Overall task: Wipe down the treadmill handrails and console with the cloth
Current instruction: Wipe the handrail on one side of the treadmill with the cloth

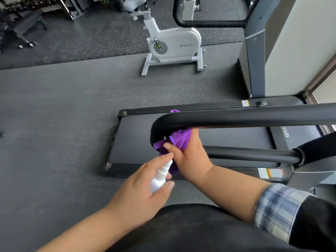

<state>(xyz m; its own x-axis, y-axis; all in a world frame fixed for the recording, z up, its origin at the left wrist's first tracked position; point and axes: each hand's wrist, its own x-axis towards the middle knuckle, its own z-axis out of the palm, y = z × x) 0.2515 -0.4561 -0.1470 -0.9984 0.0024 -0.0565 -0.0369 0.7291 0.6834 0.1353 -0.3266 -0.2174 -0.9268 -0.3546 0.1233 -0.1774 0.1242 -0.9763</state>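
Observation:
A black treadmill handrail (254, 117) crosses the right half of the view and bends down at its left end. My right hand (189, 157) grips a purple cloth (179, 140) bunched against the inside of that bend, just under the rail. My left hand (143, 186) holds a small white spray bottle (161, 177), forefinger on top of its nozzle, which points towards the cloth. The lower rail (251, 153) runs right from behind my right hand. The console is out of view.
The treadmill belt (138, 142) lies below the rails on a dark rubber floor. A white exercise bike (172, 42) stands beyond it. The far handrail (200, 23) and grey upright (254, 60) rise at top right. Benches and racks sit at top left.

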